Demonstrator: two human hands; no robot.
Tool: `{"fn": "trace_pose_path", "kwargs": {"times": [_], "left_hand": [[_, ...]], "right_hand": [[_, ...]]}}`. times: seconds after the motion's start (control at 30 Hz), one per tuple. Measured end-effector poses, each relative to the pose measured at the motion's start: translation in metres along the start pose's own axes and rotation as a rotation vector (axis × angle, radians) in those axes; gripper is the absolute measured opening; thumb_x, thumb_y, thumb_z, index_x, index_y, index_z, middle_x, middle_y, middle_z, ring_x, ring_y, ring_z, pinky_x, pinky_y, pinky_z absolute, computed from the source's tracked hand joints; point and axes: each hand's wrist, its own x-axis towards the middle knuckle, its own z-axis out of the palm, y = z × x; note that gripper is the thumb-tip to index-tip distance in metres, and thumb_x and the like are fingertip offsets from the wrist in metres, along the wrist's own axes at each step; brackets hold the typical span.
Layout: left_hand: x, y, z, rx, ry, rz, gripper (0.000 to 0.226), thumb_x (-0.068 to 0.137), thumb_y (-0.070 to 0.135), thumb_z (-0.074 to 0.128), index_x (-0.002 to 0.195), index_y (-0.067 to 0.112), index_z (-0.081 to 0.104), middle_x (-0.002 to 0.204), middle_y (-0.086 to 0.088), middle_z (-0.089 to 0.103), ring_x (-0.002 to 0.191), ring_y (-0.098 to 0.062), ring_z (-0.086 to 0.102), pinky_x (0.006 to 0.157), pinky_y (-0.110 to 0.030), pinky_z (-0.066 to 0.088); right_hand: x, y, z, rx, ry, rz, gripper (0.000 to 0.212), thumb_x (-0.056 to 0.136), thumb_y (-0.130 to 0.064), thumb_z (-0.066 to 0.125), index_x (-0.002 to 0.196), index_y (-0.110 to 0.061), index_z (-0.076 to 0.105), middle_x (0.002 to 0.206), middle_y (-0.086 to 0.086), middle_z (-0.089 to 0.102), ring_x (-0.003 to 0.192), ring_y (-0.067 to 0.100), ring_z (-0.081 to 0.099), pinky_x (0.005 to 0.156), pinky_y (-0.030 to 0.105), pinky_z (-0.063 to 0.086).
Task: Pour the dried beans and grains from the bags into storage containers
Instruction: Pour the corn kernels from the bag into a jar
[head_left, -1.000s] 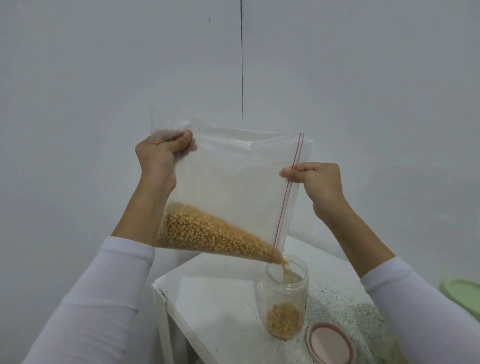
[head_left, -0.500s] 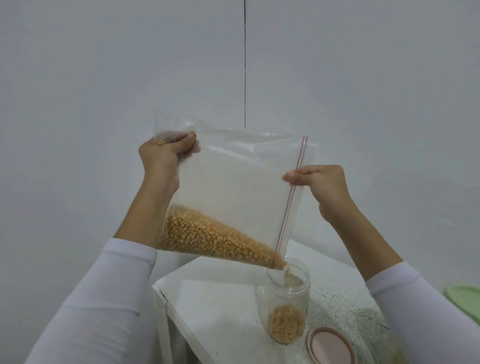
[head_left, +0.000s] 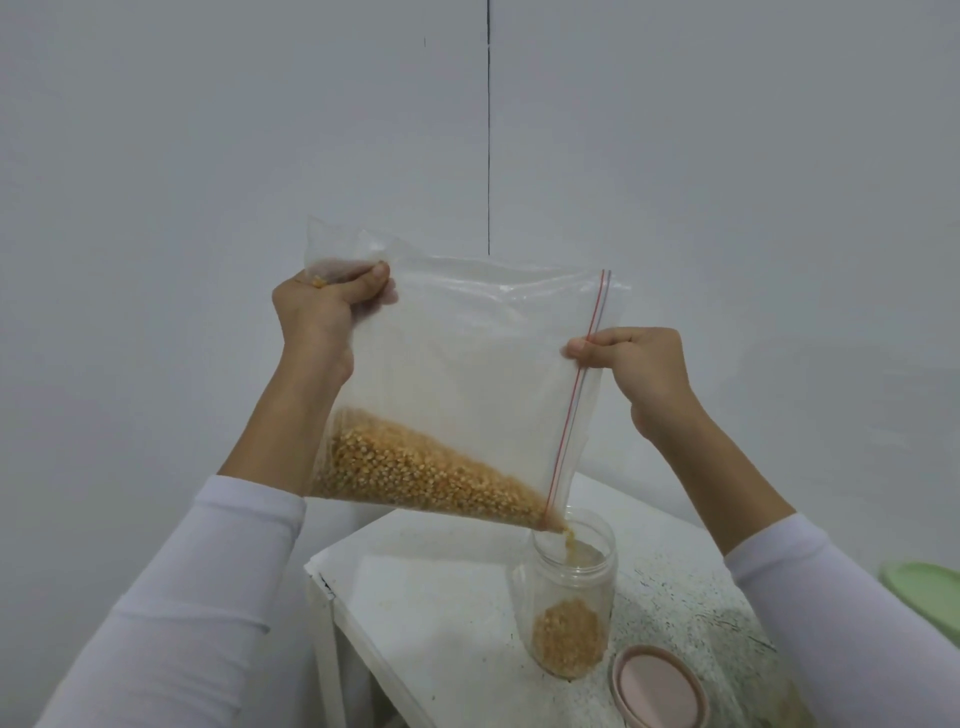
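From the head view, a clear plastic zip-top bag with a red seal strip (head_left: 467, 374) hangs tilted in the air over a white speckled table (head_left: 431, 597); the left hand (head_left: 324, 312) grips its bunched upper corner, fingers curled round the plastic; the right hand (head_left: 631, 364) pinches the seal edge; yellow dried kernels (head_left: 415, 473) lie along the bag's low side and spill from its bottom corner into a clear round plastic jar (head_left: 569, 597), upright on the table and partly filled; a pink round lid (head_left: 657, 688) lies just beside the jar; a pale green lid (head_left: 927, 587) sits at the right edge.
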Motion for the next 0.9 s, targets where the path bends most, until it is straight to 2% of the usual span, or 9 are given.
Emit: {"fn": "trace_pose_path", "kwargs": {"times": [0.07, 0.13, 0.3, 0.37, 0.47, 0.6, 0.67, 0.8, 0.9], "left_hand": [[-0.0015, 0.0007, 0.0018, 0.017, -0.022, 0.006, 0.013, 0.074, -0.013, 0.069, 0.071, -0.003, 0.062, 0.055, -0.003, 0.067, 0.052, -0.017, 0.064, 0.060, -0.025, 0.056], [-0.0020, 0.0013, 0.0027, 0.022, -0.016, 0.009, 0.013, 0.074, -0.013, 0.069, 0.072, -0.003, 0.061, 0.054, -0.003, 0.067, 0.051, -0.017, 0.065, 0.060, -0.025, 0.056], [-0.0032, 0.0030, 0.0044, 0.036, -0.040, 0.021, 0.012, 0.074, -0.012, 0.070, 0.072, -0.003, 0.062, 0.055, -0.003, 0.067, 0.052, -0.017, 0.065, 0.063, -0.026, 0.057], [-0.0024, 0.0033, 0.0047, 0.040, -0.036, 0.023, 0.012, 0.074, -0.012, 0.070, 0.072, -0.003, 0.062, 0.056, -0.003, 0.067, 0.053, -0.017, 0.065, 0.063, -0.026, 0.057], [-0.0005, 0.0020, 0.0023, 0.028, -0.016, 0.025, 0.012, 0.073, -0.012, 0.071, 0.072, -0.002, 0.063, 0.055, -0.003, 0.067, 0.053, -0.017, 0.065, 0.063, -0.026, 0.056], [-0.0021, 0.0018, 0.0025, 0.033, -0.034, 0.030, 0.011, 0.073, -0.011, 0.071, 0.072, -0.003, 0.064, 0.055, -0.004, 0.066, 0.053, -0.018, 0.064, 0.062, -0.026, 0.056], [-0.0021, 0.0012, 0.0021, 0.020, -0.014, 0.024, 0.013, 0.073, -0.012, 0.071, 0.070, -0.002, 0.065, 0.055, -0.004, 0.066, 0.052, -0.019, 0.064, 0.061, -0.026, 0.055], [-0.0025, 0.0006, 0.0010, 0.018, -0.027, 0.011, 0.020, 0.072, -0.013, 0.071, 0.060, 0.004, 0.069, 0.057, -0.006, 0.067, 0.054, -0.020, 0.065, 0.062, -0.027, 0.056], [-0.0023, -0.0006, 0.0005, 0.033, -0.010, 0.009, 0.014, 0.073, -0.013, 0.071, 0.068, -0.001, 0.066, 0.057, -0.005, 0.067, 0.054, -0.020, 0.066, 0.064, -0.027, 0.057]], "right_hand": [[0.0010, 0.0013, -0.0003, 0.002, 0.018, 0.002, 0.011, 0.073, -0.005, 0.077, 0.082, -0.001, 0.073, 0.078, 0.006, 0.071, 0.067, 0.002, 0.064, 0.062, 0.001, 0.039], [0.0010, 0.0007, -0.0009, 0.014, 0.009, 0.002, 0.011, 0.074, -0.004, 0.076, 0.083, 0.001, 0.073, 0.074, 0.003, 0.070, 0.058, -0.003, 0.062, 0.056, -0.005, 0.036], [-0.0014, 0.0038, -0.0016, 0.014, 0.054, -0.017, 0.011, 0.073, -0.007, 0.077, 0.082, -0.002, 0.074, 0.080, 0.008, 0.072, 0.070, 0.007, 0.064, 0.061, 0.000, 0.039], [-0.0024, 0.0028, -0.0026, 0.007, 0.020, -0.004, 0.009, 0.073, -0.007, 0.077, 0.081, -0.004, 0.073, 0.083, 0.010, 0.072, 0.074, 0.008, 0.064, 0.069, 0.007, 0.037], [-0.0026, 0.0007, -0.0023, 0.019, -0.002, -0.002, 0.011, 0.072, -0.007, 0.078, 0.081, -0.004, 0.074, 0.083, 0.007, 0.072, 0.081, 0.008, 0.065, 0.071, 0.008, 0.035], [-0.0021, 0.0010, -0.0019, 0.018, 0.022, -0.022, 0.004, 0.073, -0.006, 0.076, 0.076, -0.005, 0.073, 0.080, 0.008, 0.071, 0.072, 0.011, 0.064, 0.073, 0.010, 0.039], [-0.0023, 0.0000, -0.0027, 0.011, -0.016, -0.020, 0.004, 0.073, -0.007, 0.077, 0.072, -0.008, 0.073, 0.079, 0.006, 0.072, 0.076, 0.012, 0.066, 0.078, 0.011, 0.039], [-0.0034, 0.0039, -0.0020, 0.016, 0.026, -0.013, 0.005, 0.073, -0.007, 0.077, 0.077, -0.007, 0.074, 0.080, 0.006, 0.072, 0.074, 0.008, 0.065, 0.072, 0.009, 0.037], [-0.0052, 0.0031, -0.0022, 0.011, -0.011, -0.007, 0.005, 0.073, -0.007, 0.077, 0.077, -0.006, 0.073, 0.079, 0.004, 0.071, 0.074, 0.008, 0.064, 0.072, 0.009, 0.037]]}}
